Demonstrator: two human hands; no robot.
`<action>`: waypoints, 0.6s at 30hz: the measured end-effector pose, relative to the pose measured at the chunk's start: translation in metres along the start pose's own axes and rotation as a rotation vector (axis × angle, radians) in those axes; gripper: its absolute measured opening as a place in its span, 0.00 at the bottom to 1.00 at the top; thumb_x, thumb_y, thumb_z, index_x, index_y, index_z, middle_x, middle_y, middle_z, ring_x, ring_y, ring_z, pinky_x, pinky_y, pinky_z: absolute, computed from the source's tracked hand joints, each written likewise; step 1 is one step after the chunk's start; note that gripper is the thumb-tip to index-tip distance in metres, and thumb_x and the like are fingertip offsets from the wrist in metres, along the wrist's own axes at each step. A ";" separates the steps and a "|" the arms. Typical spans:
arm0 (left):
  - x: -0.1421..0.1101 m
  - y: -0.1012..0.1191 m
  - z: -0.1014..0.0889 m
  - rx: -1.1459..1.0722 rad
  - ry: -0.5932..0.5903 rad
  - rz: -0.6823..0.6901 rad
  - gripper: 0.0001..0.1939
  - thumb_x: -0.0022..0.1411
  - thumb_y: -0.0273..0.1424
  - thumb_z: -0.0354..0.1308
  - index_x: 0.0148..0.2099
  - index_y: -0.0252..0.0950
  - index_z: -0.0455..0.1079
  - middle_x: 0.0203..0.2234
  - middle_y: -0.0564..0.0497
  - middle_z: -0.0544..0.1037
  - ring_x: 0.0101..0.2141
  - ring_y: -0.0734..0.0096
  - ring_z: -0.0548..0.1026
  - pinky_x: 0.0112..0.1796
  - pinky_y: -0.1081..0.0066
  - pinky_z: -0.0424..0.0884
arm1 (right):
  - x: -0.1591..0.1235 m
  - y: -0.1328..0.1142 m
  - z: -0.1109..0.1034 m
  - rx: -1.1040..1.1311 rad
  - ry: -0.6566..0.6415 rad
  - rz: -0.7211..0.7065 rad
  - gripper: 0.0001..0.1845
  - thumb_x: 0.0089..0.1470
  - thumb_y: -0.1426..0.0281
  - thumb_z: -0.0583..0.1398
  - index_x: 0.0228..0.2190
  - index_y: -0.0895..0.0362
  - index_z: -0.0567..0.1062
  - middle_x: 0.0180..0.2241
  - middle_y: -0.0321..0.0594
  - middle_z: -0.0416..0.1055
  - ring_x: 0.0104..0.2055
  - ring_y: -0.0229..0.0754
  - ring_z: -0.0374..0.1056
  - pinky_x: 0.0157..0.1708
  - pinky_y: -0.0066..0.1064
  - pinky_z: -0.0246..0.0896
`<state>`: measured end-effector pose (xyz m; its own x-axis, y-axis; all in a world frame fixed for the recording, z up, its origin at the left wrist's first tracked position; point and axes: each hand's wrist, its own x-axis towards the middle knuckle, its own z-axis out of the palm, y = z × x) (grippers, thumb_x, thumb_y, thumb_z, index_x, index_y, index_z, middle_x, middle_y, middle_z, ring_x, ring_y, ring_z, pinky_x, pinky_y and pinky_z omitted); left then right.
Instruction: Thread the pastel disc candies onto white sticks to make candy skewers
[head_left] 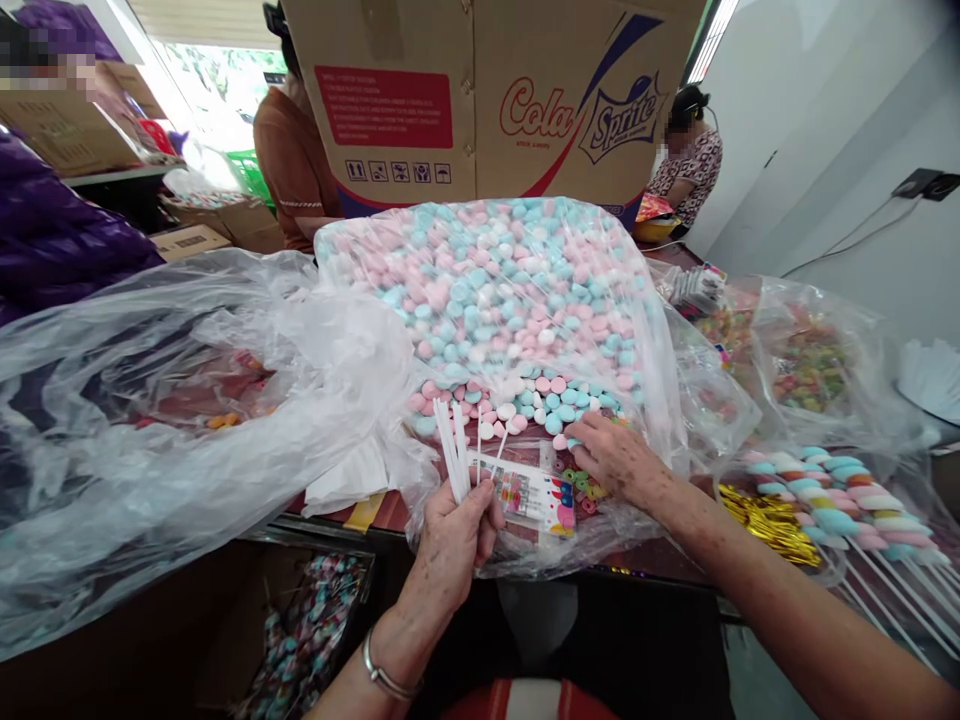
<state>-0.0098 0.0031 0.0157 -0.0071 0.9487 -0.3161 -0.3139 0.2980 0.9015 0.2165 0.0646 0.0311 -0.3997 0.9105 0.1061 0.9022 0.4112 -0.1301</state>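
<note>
The step in hand looks to be picking sweets while a supply of sticks is kept ready. The left hand (455,525) has its fingers closed around the lower part of several white sticks (453,450), most bunched together, two leaning apart from the rest; they point up and away and appear bare. The right hand (615,458) reaches to the near edge of the loose pastel sweets (559,400), its fingers bent close to a blue piece. The fingertips are partly hidden, so I cannot tell whether they hold anything.

The pink, blue and white sweets spill from the mouth of a large clear bag (510,270) onto the tabletop (679,562). Ring-shaped sweets (581,487) lie just below the right hand, beside a printed packet (525,497). Well to the right rest loaded sticks (840,500), next to gold ties (776,525).

The next move, I judge, calls for a light pinch on a single sweet and one stick kept clear of the bunch.
</note>
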 end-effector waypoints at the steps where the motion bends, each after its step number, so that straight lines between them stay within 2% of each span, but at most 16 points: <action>1: 0.000 0.000 0.000 0.006 -0.004 -0.001 0.14 0.55 0.41 0.61 0.35 0.35 0.65 0.14 0.59 0.71 0.08 0.84 0.57 0.09 0.83 0.48 | 0.001 0.003 -0.001 0.053 0.022 0.048 0.10 0.58 0.75 0.53 0.38 0.57 0.74 0.37 0.45 0.72 0.40 0.46 0.67 0.39 0.33 0.58; 4: 0.001 -0.001 0.000 0.027 -0.014 0.004 0.14 0.56 0.40 0.61 0.34 0.35 0.65 0.15 0.59 0.71 0.09 0.84 0.57 0.09 0.83 0.48 | 0.007 0.006 -0.006 0.224 0.112 0.198 0.10 0.56 0.72 0.54 0.40 0.57 0.72 0.36 0.42 0.73 0.37 0.44 0.68 0.37 0.32 0.59; 6: 0.000 0.000 0.001 0.041 -0.017 0.008 0.14 0.56 0.41 0.61 0.34 0.35 0.66 0.15 0.59 0.71 0.09 0.84 0.57 0.09 0.83 0.48 | 0.010 0.005 -0.007 0.295 0.143 0.244 0.09 0.55 0.71 0.54 0.39 0.56 0.71 0.33 0.40 0.73 0.34 0.43 0.67 0.36 0.32 0.58; 10: -0.002 0.001 0.003 0.064 0.022 0.003 0.16 0.53 0.42 0.63 0.34 0.35 0.67 0.14 0.59 0.71 0.09 0.84 0.57 0.10 0.83 0.48 | 0.011 0.001 -0.002 0.288 0.130 0.202 0.07 0.54 0.71 0.54 0.36 0.55 0.71 0.36 0.41 0.73 0.36 0.44 0.67 0.37 0.32 0.58; 15: -0.003 0.000 0.004 0.070 0.027 0.000 0.16 0.53 0.42 0.63 0.35 0.35 0.67 0.14 0.58 0.72 0.09 0.84 0.58 0.10 0.82 0.48 | 0.003 -0.002 0.010 0.170 0.038 0.095 0.05 0.56 0.73 0.54 0.34 0.56 0.70 0.36 0.44 0.73 0.39 0.46 0.67 0.39 0.33 0.58; 18: -0.003 0.000 0.004 0.075 0.019 0.006 0.15 0.54 0.42 0.62 0.35 0.35 0.67 0.14 0.58 0.72 0.09 0.84 0.57 0.10 0.82 0.48 | -0.001 -0.003 0.011 0.164 0.048 0.051 0.06 0.58 0.74 0.53 0.34 0.57 0.70 0.35 0.45 0.72 0.39 0.46 0.68 0.40 0.34 0.58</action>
<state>-0.0061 0.0007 0.0175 -0.0271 0.9485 -0.3156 -0.2417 0.3002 0.9228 0.2127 0.0631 0.0206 -0.3419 0.9290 0.1420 0.8810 0.3694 -0.2956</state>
